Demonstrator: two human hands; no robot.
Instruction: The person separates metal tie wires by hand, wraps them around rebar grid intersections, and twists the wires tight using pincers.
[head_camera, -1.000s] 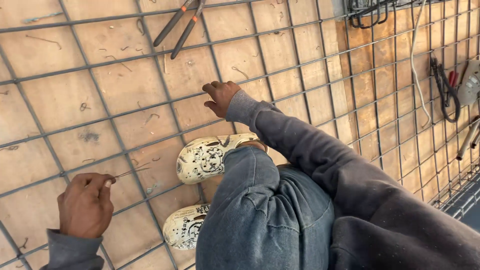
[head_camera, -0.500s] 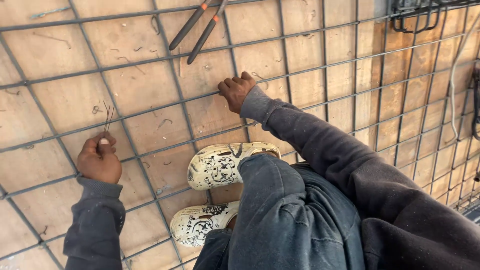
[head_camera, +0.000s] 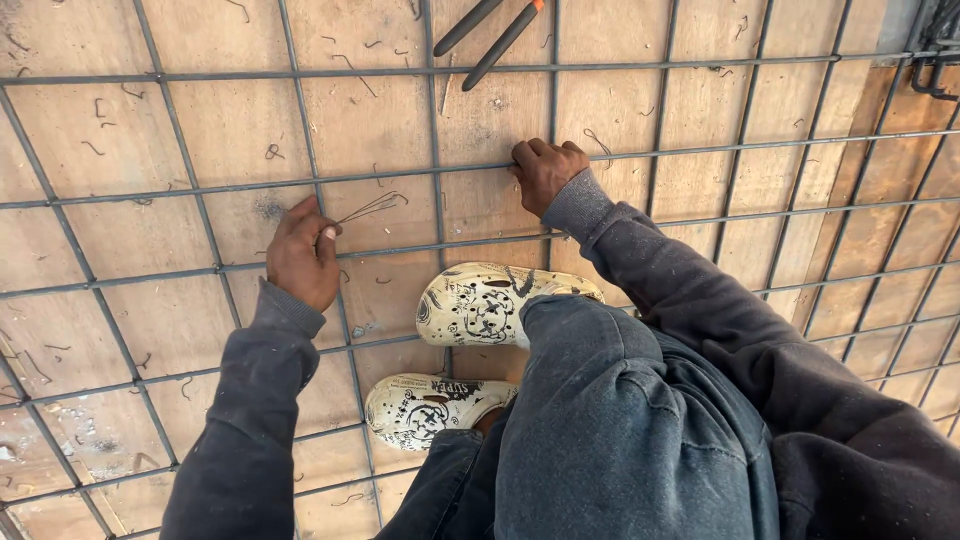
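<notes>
Both hands are being kept on a steel rebar grid (head_camera: 640, 155) laid over plywood formwork (head_camera: 200, 130). Thin tie wires (head_camera: 372, 208) are being pinched in the closed left hand (head_camera: 303, 255), their ends fanning out to its right. A grid bar is being gripped by the curled right hand (head_camera: 545, 172). Long-handled cutters (head_camera: 490, 35) are lying beyond the right hand.

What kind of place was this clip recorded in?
Most likely a construction site: a steel rebar grid lies over plywood formwork, scraps of tie wire are scattered about, and long-handled cutters rest on the mesh.
</notes>
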